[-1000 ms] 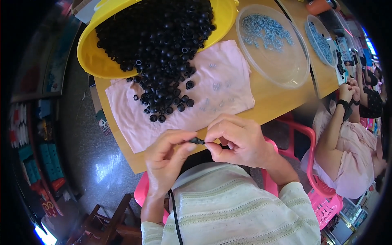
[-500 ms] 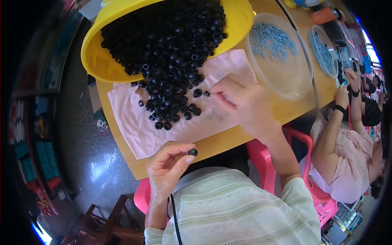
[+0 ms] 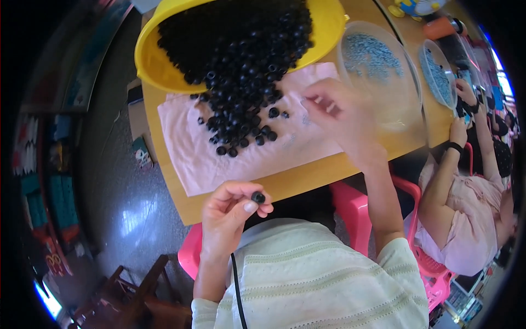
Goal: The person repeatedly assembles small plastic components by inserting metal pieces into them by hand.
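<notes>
My left hand (image 3: 230, 211) is held near my chest, at the table's near edge, pinching one small black round part (image 3: 258, 197) between thumb and fingertips. My right hand (image 3: 339, 112), blurred, is stretched out over the pink cloth (image 3: 192, 153) beside a clear plastic bowl (image 3: 405, 82) of small blue pieces; I cannot tell if its fingers hold anything. A heap of black round parts (image 3: 241, 71) spills from a tipped yellow basin (image 3: 159, 71) onto the cloth.
The wooden table (image 3: 175, 203) ends just in front of me. A second clear bowl of blue pieces (image 3: 438, 74) lies further right. Another person in pink (image 3: 466, 219) sits to my right on a pink chair (image 3: 433, 274). Shiny floor lies to the left.
My hands were together at the table edge a second ago. My right hand has since reached out over the cloth toward the clear bowl, while my left stays back holding the black part.
</notes>
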A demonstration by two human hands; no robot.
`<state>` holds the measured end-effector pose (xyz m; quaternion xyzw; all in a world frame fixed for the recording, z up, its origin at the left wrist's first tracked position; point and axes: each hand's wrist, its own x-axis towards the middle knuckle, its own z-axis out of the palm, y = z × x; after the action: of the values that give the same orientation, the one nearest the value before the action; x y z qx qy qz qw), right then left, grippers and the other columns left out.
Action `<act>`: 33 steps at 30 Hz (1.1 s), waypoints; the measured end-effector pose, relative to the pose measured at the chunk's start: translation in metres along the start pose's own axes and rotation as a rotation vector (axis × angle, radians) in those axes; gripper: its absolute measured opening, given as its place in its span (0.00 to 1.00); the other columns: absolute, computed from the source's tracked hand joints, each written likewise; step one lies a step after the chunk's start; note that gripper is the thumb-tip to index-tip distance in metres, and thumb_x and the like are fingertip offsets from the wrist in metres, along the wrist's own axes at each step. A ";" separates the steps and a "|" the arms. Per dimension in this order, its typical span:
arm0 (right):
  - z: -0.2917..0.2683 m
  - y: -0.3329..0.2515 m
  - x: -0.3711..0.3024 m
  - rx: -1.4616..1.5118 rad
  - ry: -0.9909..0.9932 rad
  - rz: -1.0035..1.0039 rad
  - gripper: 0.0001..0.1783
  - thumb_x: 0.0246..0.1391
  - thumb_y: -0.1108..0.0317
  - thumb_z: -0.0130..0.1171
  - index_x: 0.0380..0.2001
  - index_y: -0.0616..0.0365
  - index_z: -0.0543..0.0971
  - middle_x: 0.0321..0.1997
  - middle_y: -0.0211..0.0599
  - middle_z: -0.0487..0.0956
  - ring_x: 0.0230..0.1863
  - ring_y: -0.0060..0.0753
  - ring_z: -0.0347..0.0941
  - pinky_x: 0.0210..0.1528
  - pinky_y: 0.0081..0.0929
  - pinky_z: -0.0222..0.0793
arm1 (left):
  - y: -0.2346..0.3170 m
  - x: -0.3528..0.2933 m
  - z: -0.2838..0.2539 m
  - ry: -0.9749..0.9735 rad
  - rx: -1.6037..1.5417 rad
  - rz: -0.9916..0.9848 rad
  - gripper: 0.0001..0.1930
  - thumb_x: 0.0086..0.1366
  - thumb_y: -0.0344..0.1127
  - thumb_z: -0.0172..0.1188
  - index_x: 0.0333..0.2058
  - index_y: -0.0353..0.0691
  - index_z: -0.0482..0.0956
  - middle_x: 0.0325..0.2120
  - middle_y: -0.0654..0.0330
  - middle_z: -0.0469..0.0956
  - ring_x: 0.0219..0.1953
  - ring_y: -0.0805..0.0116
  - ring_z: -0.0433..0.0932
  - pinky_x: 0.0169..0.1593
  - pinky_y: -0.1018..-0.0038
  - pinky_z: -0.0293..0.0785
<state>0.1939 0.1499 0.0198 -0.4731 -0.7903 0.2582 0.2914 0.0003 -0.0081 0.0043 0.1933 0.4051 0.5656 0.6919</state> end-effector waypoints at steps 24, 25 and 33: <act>0.005 -0.047 -0.074 0.727 -0.162 -0.047 0.10 0.43 0.75 0.69 0.32 0.59 0.83 0.30 0.35 0.80 0.29 0.23 0.75 0.30 0.18 0.68 | -0.011 0.000 0.006 -0.071 -0.080 -0.016 0.11 0.59 0.23 0.62 0.40 0.30 0.74 0.34 0.53 0.80 0.36 0.66 0.81 0.42 0.72 0.79; 0.004 -0.046 -0.072 0.732 -0.187 -0.067 0.10 0.45 0.79 0.66 0.34 0.62 0.82 0.32 0.36 0.78 0.30 0.24 0.77 0.31 0.18 0.72 | -0.011 0.001 0.007 -0.067 -0.083 -0.020 0.11 0.58 0.23 0.62 0.40 0.30 0.74 0.34 0.53 0.80 0.36 0.66 0.81 0.42 0.72 0.80; 0.017 -0.041 -0.076 0.492 -0.101 -0.162 0.14 0.43 0.76 0.69 0.37 0.59 0.83 0.32 0.34 0.79 0.29 0.24 0.75 0.27 0.19 0.69 | -0.009 0.008 0.005 -0.053 -0.108 -0.039 0.10 0.59 0.22 0.62 0.40 0.32 0.76 0.35 0.54 0.79 0.35 0.67 0.80 0.41 0.72 0.80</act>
<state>0.1866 0.0625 0.0193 -0.3097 -0.7527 0.4417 0.3774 0.0105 -0.0018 -0.0023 0.1627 0.3592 0.5676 0.7228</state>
